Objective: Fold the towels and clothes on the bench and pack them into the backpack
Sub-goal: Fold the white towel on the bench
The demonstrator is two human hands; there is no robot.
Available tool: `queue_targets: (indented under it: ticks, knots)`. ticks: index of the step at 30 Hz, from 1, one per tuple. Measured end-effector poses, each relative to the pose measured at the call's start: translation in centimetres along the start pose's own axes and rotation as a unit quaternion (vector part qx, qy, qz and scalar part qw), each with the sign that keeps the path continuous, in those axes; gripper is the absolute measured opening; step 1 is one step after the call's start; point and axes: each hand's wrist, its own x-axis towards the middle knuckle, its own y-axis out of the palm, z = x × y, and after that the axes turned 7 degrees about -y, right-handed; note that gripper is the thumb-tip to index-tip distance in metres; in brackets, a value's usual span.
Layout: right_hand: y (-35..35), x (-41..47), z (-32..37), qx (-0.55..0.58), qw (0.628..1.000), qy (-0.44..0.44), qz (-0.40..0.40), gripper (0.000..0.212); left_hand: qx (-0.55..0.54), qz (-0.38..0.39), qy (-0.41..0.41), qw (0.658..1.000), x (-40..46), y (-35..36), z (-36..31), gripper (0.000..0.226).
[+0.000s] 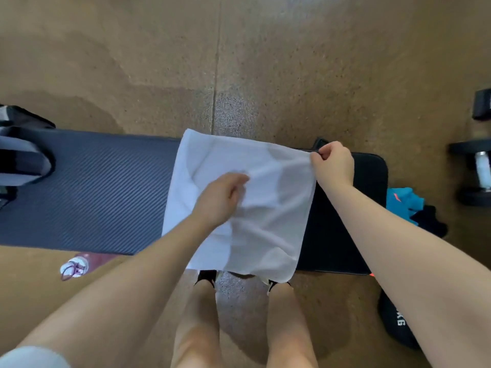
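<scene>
A white towel lies spread across the bench in the middle of the frame, its near edge hanging over the front of the bench above the person's shoes. The right hand pinches the towel's upper right corner between thumb and curled fingers, lifting that corner slightly so creases run from it toward the centre. The left hand sits on the middle of the cloth with its fingers curled down into the fabric — they seem to gather a fold, though the fingertips are blurred and hard to read.

The bench runs from the left edge to the right of centre; its left part has a ribbed grey pad, its right part is smooth black. At the far left edge, on the bench end, sits a dark and grey bag, only partly in view — likely the backpack. A bundle of teal and dark clothes lies just beyond the right end of the bench. A bottle lies on the floor at lower left, dumbbells at the right edge, and a black object with white lettering at lower right.
</scene>
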Motion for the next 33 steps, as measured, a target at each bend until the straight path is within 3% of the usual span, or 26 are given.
queue_targets:
  ticks: [4,7,9,12,16,19,22,24,27,29,33]
  knots:
    - [0.2,-0.1,0.3,-0.004,1.000,0.003,0.001,0.026,0.207,-0.116,0.018,0.971,5.5,-3.7,1.5,0.052]
    - [0.6,-0.3,0.4,-0.010,1.000,0.005,0.007,0.024,0.322,-0.108,-0.005,0.941,8.0,-5.9,2.4,0.048]
    - [0.8,-0.5,0.6,-0.033,0.999,-0.003,0.013,0.018,0.365,-0.092,0.000,0.927,8.8,-7.2,3.1,0.028]
    - [0.4,-0.4,1.4,-0.073,0.997,-0.027,0.001,0.012,0.361,-0.122,0.031,0.924,8.8,-8.9,3.7,0.034]
    - [-0.7,1.1,3.0,-0.020,0.997,-0.030,-0.074,0.010,0.307,-0.173,0.046,0.935,9.5,-10.6,2.6,0.025]
    - [-0.6,1.0,3.6,0.022,0.995,-0.014,-0.097,0.024,0.281,-0.168,0.069,0.942,9.8,-10.5,2.1,0.037]
    - [0.1,-1.7,2.7,0.020,0.998,-0.024,-0.045,0.038,0.302,-0.118,0.141,0.935,7.9,-8.6,3.6,0.049]
    - [1.0,-4.4,1.3,-0.028,0.997,-0.077,0.009,0.030,0.304,-0.062,0.214,0.926,5.8,-6.4,5.3,0.042]
    - [2.5,-8.4,-1.0,-0.066,0.985,-0.126,0.094,0.022,0.309,0.016,0.260,0.915,2.7,-3.0,7.7,0.038]
    - [3.2,-10.4,-2.6,-0.070,0.978,-0.155,0.121,0.020,0.334,0.018,0.294,0.895,1.1,-0.8,9.4,0.045]
    - [3.8,-13.4,-5.3,-0.015,0.980,-0.176,0.090,0.018,0.374,-0.034,0.317,0.871,-0.6,2.0,11.3,0.062]
